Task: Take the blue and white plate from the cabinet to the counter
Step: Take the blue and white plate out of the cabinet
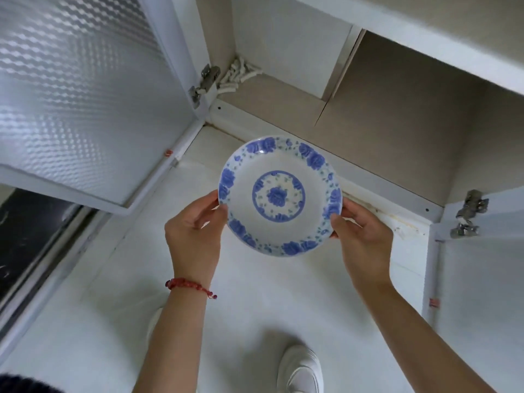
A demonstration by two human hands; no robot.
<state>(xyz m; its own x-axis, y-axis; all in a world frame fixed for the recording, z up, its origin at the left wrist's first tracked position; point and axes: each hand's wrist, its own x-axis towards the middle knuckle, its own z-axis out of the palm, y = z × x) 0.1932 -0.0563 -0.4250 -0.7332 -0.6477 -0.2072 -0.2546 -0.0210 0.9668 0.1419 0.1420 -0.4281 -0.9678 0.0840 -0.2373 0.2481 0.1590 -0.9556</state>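
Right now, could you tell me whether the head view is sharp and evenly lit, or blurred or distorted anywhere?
Head view: the plate and both hands, left hand and right hand, are sharp under soft, even light; straight cabinet edges bow from the wide lens; the patterned door shows glare.

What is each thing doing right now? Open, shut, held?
Round blue and white flowered plate: held level above the floor, empty.
Left hand: grip shut on the plate's left rim.
Right hand: grip shut on its right rim.
White cabinet: open.
Textured left door: swung open.
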